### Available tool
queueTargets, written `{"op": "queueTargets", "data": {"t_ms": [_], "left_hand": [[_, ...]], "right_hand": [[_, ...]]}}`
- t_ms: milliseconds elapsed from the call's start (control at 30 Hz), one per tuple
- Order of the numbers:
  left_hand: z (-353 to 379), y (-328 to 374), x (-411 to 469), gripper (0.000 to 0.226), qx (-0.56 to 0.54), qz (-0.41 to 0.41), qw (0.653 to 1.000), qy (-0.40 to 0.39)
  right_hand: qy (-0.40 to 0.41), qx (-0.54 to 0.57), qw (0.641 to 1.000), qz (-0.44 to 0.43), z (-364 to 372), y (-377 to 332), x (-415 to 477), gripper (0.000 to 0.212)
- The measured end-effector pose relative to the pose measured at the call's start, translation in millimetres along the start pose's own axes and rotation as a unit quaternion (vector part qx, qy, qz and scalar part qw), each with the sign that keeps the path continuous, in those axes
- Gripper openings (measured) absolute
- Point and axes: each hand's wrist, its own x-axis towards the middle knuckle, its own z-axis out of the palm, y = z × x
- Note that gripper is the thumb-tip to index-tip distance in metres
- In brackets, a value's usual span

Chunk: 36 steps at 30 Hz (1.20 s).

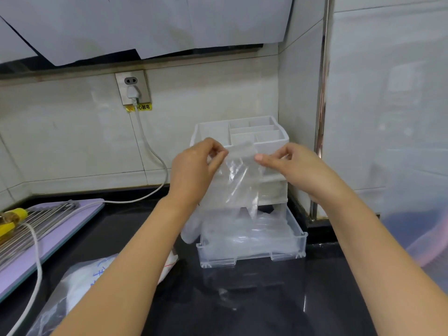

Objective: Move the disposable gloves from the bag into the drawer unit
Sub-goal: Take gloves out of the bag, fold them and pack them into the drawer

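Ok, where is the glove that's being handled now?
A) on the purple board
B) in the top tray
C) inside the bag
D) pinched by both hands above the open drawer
D: the left hand and right hand each pinch the glove at its top edge, and it hangs over the pulled-out drawer.

Clear gloves (238, 180), black counter (242, 299), perhaps lilac board (72, 229)

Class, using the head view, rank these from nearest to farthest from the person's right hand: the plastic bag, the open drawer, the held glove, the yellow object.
1. The glove, pinched by the right hand.
2. The open drawer, just below.
3. The plastic bag, lower left.
4. The yellow object, far left.
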Motion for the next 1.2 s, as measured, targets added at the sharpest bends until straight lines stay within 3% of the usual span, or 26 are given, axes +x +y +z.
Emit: {"op": "queueTargets", "data": {"t_ms": [100, 200, 267, 333, 400, 500, 567, 600, 700, 800, 933, 1100, 1200], "left_hand": [[-6, 9, 8, 0.013, 0.044, 0.107, 0.990, 0.077], [-3, 21, -3, 0.014, 0.065, 0.247, 0.958, 0.129], [4, 26, -17, 0.017, 0.061, 0.303, 0.944, 0.117], [12, 26, -31, 0.018, 0.056, 0.332, 0.938, 0.081], [23, 23, -45, 0.015, 0.066, 0.337, 0.938, 0.040], [42, 18, -63, 0.015, 0.085, 0.300, 0.950, -0.026], [49, 21, -72, 0.017, 0.094, 0.242, 0.961, -0.098], [49, 23, -73, 0.019, 0.100, 0.194, 0.960, -0.173], [54, 22, -77, 0.040, 0.106, 0.041, 0.928, -0.354], [59, 15, -82, 0.051, 0.041, -0.055, 0.918, -0.391], [64, 0, -81, 0.035, -0.013, -0.144, 0.890, -0.433], [65, -13, -75, 0.020, -0.010, -0.183, 0.861, -0.474], [59, -10, -73, 0.016, -0.036, -0.196, 0.850, -0.488]], "right_hand": [[-0.095, 0.135, 0.983, 0.079, -1, -1, 2, 0.055], [-0.214, 0.302, 0.915, 0.159, -5, 2, 6, 0.082], [-0.260, 0.333, 0.889, 0.180, -9, 9, 9, 0.095], [-0.271, 0.309, 0.895, 0.172, -12, 16, 11, 0.087], [-0.226, 0.254, 0.928, 0.154, -10, 25, 15, 0.060], [-0.107, 0.056, 0.985, 0.122, 3, 39, 21, 0.030], [-0.093, -0.041, 0.987, 0.123, 13, 46, 24, 0.027], [-0.095, -0.087, 0.984, 0.122, 19, 50, 25, 0.025], [-0.077, -0.232, 0.962, 0.119, 29, 61, 30, 0.013], [-0.093, -0.287, 0.943, 0.140, 35, 70, 35, 0.015], [-0.132, -0.345, 0.917, 0.149, 38, 71, 36, 0.015], [-0.123, -0.414, 0.894, 0.122, 39, 57, 30, 0.025], [-0.101, -0.394, 0.910, 0.079, 35, 41, 25, 0.024]]}}
